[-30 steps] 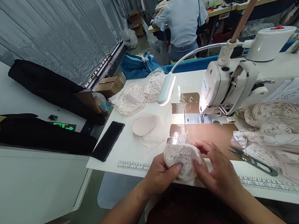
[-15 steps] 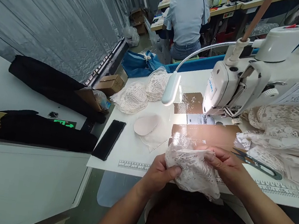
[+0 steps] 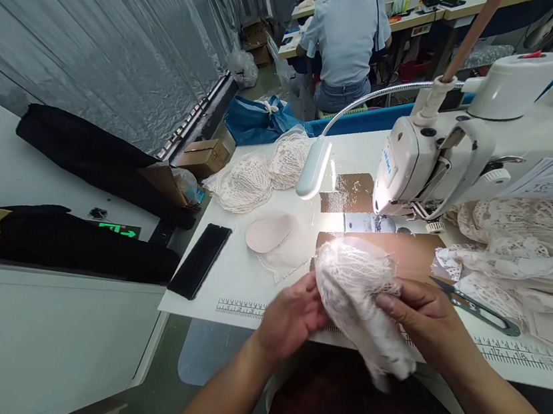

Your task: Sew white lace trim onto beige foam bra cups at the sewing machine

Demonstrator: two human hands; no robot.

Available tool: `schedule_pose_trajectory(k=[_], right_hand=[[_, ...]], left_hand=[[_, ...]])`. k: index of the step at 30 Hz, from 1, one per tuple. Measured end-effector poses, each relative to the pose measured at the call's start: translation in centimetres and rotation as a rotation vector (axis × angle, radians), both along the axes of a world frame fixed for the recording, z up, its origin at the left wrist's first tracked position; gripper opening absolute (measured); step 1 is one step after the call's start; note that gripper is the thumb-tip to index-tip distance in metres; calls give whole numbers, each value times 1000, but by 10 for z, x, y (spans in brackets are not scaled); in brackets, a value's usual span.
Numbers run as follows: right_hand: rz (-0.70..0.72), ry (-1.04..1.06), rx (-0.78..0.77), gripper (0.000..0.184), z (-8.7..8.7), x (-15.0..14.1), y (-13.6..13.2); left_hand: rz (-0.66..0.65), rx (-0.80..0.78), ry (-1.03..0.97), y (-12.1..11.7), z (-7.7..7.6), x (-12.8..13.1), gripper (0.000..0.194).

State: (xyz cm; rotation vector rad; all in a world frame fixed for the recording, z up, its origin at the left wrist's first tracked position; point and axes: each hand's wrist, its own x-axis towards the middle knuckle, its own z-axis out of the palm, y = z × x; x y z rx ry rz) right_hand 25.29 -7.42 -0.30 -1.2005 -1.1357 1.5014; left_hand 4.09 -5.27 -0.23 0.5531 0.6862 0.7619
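- Lifted higher toward the sewing machine, the rounded end of the white lace piece now shows its domed face, and the left thumb has come off it since the earlier frame.
- That piece is held above the front of the white surface, its loose, blurred end hanging over the front edge.
- Right hand: its grip is clamped on the lace, thumb against fingers at the gathered side.
- Left hand: its grip is apart, palm turned up, fingertips at the lace's near-left edge; whether they bear any weight I cannot tell.
- Handling it well, I judge, means keeping the right pinch light but firm, supporting the dome from below with the left fingers, and smoothing folds without stretching the openwork.
- Just right of the right hand lie the thread snips; it seems wise to keep the loose lace clear of their points.
- Beyond the lace stands the sewing machine, lit beside the lamp.
- Left of it lie a pale oval pad on sheer fabric and, farther out, a black smartphone.
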Motion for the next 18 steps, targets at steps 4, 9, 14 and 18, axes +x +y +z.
schedule_pose_trajectory(k=[4,9,14,18], right_hand=[[90,-176,153,27,6,-9,1],[-156,34,-13,28,3,-8,-2],[-246,266,-19,23,-6,-6,-4],[-261,183,13,18,-5,-2,-2]], left_hand=[[38,96,75,-14,3,22,58],[156,-24,172,-12,-7,33,17],[150,-114,257,-13,-16,20,14],[213,62,230,-6,-10,2,12]])
